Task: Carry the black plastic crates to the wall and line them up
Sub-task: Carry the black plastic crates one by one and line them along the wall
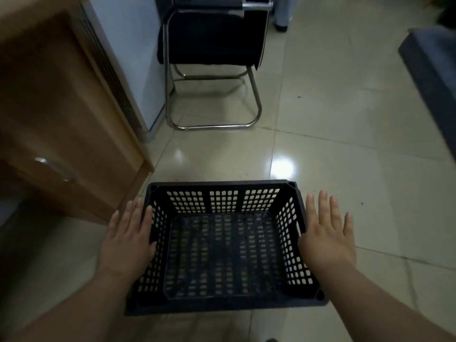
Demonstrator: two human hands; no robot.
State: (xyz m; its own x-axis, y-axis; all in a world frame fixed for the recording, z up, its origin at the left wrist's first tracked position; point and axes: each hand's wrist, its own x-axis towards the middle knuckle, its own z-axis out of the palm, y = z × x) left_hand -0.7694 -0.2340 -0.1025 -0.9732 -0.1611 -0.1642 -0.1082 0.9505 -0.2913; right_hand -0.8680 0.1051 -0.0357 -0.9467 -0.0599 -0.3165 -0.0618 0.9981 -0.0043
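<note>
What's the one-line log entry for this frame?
black crate empty, on floor | left hand flat at left rim | right hand flat at right rim | fingers open, no grip

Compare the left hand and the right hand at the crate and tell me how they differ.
The left hand lies against the black crate with its fingers over the left rim; the right hand sits at the right rim with its fingers spread over the floor outside the crate. The left hand's fingers lie close together; the right hand's are fanned apart. Both are open, palm down, flanking the crate, neither gripping it.
</note>
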